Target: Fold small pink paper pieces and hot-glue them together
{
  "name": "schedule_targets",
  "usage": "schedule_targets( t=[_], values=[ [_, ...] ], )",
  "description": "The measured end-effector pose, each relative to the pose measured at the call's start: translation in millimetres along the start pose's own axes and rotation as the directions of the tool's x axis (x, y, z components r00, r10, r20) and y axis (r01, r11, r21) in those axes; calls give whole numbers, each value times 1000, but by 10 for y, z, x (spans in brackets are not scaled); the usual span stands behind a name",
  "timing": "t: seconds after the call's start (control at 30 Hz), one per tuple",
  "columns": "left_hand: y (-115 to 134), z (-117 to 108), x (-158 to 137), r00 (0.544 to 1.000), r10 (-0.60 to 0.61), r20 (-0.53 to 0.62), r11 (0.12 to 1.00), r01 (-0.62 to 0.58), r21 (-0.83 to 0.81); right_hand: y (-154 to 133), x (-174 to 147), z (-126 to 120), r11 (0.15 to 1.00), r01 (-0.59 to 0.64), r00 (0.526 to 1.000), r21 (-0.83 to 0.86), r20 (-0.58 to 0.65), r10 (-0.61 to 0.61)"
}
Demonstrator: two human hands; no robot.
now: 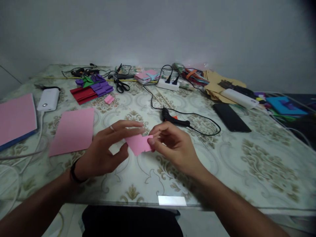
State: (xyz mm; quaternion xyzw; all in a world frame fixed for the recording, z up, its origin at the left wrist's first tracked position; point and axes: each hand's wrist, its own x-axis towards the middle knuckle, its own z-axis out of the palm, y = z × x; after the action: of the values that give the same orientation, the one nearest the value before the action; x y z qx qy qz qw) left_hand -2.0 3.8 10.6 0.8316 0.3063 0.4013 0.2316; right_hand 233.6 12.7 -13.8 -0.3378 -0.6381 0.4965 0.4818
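A small piece of pink paper [136, 144] is held up over the middle of the table, with a small notch on its lower edge. My right hand [174, 144] pinches its right end between thumb and fingers. At the paper's left side is my left hand [106, 144], fingers stretched along the top edge and the thumb spread away below. Whether those fingertips touch the paper I cannot tell. To the left lies a larger pink sheet [74, 131]. Just beyond my hands is a black glue gun [174, 119] with its cord looping right.
Folded purple paper [101, 88] and red paper [82, 94] lie back left, near black scissors [120, 85]. A white power strip [168, 84] stands at the back. A black phone [231, 117] lies right; a white power bank [48, 98] with a cable lies left.
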Motion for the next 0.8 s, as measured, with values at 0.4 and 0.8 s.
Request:
schedule_targets(
  t=[0.4, 0.8],
  values=[
    [-50, 62, 77, 984, -173, -48, 985, 174, 18, -35, 5, 1, 825, 375, 925, -422, 115, -362],
    [-62, 50, 19, 997, -65, -39, 995, 68, 75, -11, 30, -6, 707, 487, 862, -512, 155, -482]
  ],
)
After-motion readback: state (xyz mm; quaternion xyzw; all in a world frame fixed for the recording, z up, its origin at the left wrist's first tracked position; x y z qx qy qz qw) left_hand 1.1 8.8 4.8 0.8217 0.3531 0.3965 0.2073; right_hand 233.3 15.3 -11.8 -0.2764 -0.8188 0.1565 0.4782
